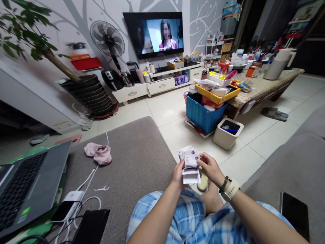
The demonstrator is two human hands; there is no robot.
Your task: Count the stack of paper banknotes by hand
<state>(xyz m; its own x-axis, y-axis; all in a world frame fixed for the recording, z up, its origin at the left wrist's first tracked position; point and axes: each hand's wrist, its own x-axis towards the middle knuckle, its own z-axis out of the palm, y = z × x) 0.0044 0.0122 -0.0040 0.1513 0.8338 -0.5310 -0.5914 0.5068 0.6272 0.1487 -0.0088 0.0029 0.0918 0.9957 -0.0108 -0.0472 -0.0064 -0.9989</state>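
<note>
A small stack of banknotes (191, 162) is held over my lap, with purple-grey notes in front and a few reddish ones behind. My left hand (179, 174) is closed around the left side of the stack, thumb on top. At the upper right edge, my right hand (209, 166) pinches the corner of a note between thumb and fingers. The lower ends of several notes hang down in layers below. A watch with a pale strap (232, 190) and a dark bracelet are on my right wrist. How many notes there are cannot be made out.
To the left on the grey couch are a laptop (27, 183), pink socks (98, 153), a power strip (72, 200) and cables. A phone (295, 214) lies at right. Ahead stand a bin (228, 141), a blue basket (203, 113) and a cluttered table (281, 83).
</note>
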